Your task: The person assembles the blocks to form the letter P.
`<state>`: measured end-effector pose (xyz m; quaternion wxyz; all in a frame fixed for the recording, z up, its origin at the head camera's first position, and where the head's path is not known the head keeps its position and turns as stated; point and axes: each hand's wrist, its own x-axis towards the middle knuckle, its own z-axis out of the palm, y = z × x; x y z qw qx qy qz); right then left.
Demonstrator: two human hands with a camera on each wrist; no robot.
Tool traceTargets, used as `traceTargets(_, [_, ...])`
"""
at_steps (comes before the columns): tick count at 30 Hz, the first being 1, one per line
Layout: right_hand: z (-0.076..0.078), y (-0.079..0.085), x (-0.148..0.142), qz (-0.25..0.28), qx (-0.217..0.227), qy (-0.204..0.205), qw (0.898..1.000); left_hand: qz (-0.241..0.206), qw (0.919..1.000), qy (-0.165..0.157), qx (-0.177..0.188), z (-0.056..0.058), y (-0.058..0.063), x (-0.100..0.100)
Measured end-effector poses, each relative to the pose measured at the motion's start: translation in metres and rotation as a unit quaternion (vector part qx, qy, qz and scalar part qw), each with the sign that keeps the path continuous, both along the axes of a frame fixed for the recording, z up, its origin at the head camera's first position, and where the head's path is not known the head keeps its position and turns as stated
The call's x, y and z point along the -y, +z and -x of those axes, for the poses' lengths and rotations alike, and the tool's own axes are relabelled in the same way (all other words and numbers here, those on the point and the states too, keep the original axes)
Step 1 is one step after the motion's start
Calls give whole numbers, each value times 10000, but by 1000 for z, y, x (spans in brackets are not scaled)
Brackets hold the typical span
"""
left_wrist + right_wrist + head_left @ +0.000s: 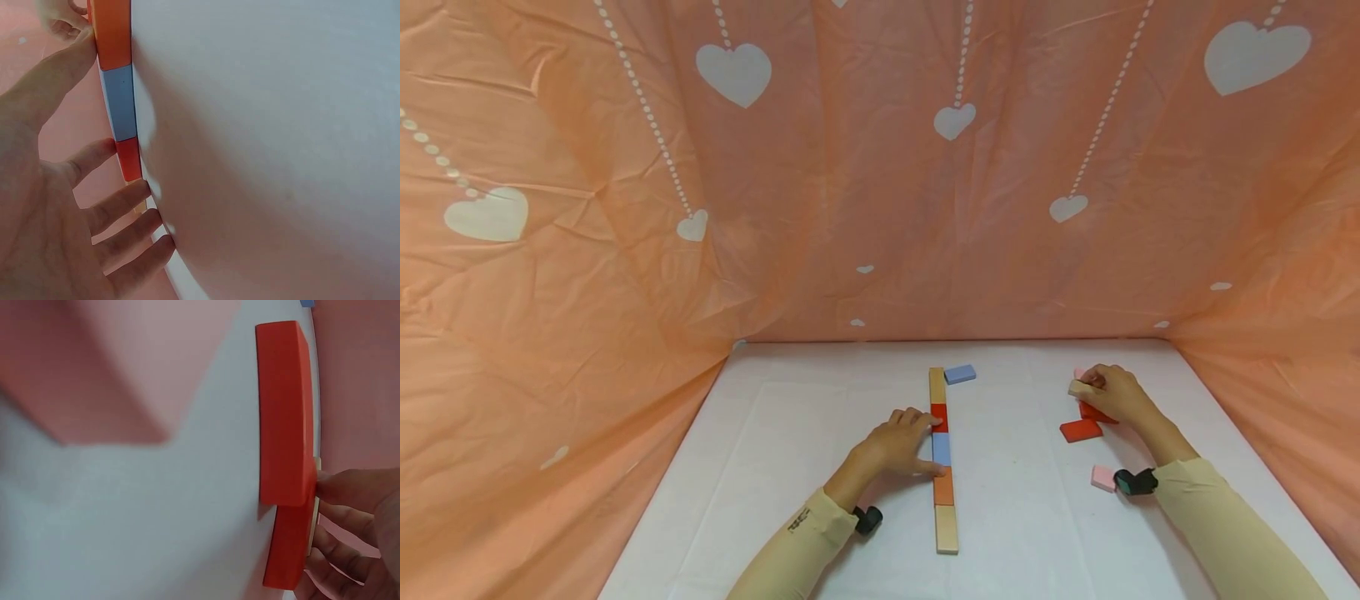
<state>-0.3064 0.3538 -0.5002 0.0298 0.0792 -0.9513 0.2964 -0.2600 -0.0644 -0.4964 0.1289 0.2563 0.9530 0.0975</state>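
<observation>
Several blocks lie end to end in a straight row: plain wood [937,386] at the far end, then red [940,413], blue [942,450], orange [943,487], and plain wood [947,529] nearest me. My left hand [891,446] rests along the row's left side. Its thumb touches the orange block and a fingertip the red one; in the left wrist view the fingers are fairly straight. Off to the right, my right hand [1116,393] pinches a plain wooden block [1078,388] between thumb and fingers, just beyond two red blocks [284,412].
A loose blue block [960,374] lies beside the row's far end. One pink block [1103,477] sits near my right wrist, and another pink block [1078,373] shows partly behind the right hand. An orange curtain [865,208] surrounds the white tabletop [1015,517].
</observation>
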Motion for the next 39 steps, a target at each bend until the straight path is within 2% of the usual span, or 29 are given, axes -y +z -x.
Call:
traceTargets(11, [6, 2, 1, -163, 207, 0, 9997, 22, 10000, 10, 5, 0, -1, 0])
traceTargets(17, [8, 5, 7, -303, 70, 46, 9995, 16, 10000, 45, 32, 1, -2, 0])
traceTargets(26, [18, 10, 24, 136, -69, 348, 9993, 41, 10000, 26, -35, 1, -4, 1])
traceTargets(39, [34, 9, 61, 330, -248, 605, 9973, -7, 10000, -34, -31, 0, -2, 2])
